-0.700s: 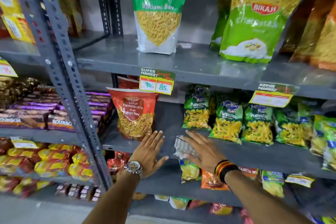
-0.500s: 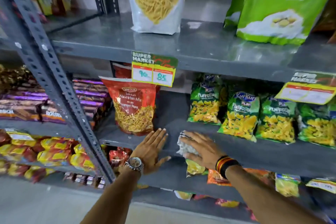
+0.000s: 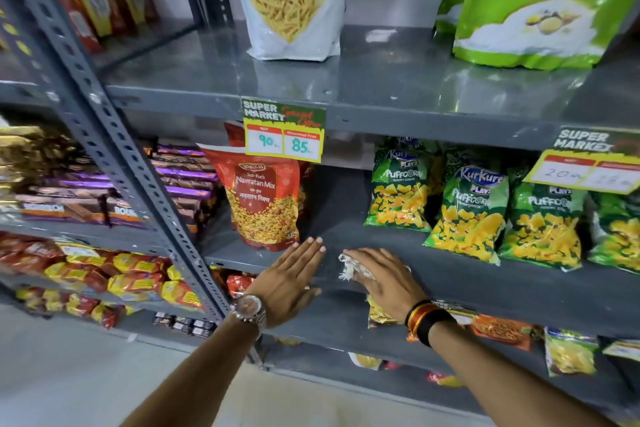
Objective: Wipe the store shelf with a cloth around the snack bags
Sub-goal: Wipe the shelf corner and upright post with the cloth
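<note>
Two bags (image 3: pixel 264 198) (image 3: pixel 465 215) flanking hands (image 3: pixel 382 279)

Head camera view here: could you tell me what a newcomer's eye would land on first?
Probably the two hands flat on the grey shelf at centre: the right hand presses a white cloth, and the left hand lies open beside it. Next, the red Navratan Mix bag stands just behind the left hand, with green Puffcorn bags lined up to the right.

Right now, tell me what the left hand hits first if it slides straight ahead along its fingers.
Probably the red Navratan Mix bag: the left hand lies flat on the shelf, fingertips pointing at the bag's lower right corner. Depth is unclear; it might just pass beside it.
</note>
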Demonstrator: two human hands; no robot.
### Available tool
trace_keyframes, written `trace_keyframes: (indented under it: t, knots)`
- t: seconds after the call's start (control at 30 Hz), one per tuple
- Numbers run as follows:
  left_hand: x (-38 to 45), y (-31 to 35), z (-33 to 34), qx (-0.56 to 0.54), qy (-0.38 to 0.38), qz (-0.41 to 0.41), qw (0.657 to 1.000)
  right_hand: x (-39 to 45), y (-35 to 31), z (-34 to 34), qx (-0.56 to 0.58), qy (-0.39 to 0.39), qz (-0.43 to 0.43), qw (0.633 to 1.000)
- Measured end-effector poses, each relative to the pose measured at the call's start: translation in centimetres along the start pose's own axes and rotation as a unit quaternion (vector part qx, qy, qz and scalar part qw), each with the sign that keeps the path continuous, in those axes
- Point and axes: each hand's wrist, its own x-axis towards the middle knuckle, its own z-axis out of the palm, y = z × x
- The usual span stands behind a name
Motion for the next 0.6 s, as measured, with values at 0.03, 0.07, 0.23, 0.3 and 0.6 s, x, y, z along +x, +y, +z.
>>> trace_keyframes:
  t: [0.03,0.07,0.23,0.3,0.6]
  knots:
    - [-0.9,0.1,-2.0,-0.001,0.026,0.007,1.000,-0.2,-1.1,-0.9,0.035,0.005,-0.006,0.999]
    - [-1.9,-0.1,-4.2,-0.002,0.051,0.009,0.999,-0.3,-2.5,-1.9,0.064,0.011,-0.014,0.998]
    - [-6.0,-5.3,-14.9,0.037,0.140,-0.034,0.989,0.3,-11.2,-7.8,0.138,0.046,-0.107,0.984]
    - [-6.2,-8.2,-19.2,0.069,0.168,-0.047,0.982,1.2,-14.9,-10.2,0.133,0.053,-0.143,0.979]
    - [-3.1,-18.2,-36.1,0.228,0.269,-0.014,0.936,9.5,-27.8,-19.2,0.068,0.157,-0.229,0.958]
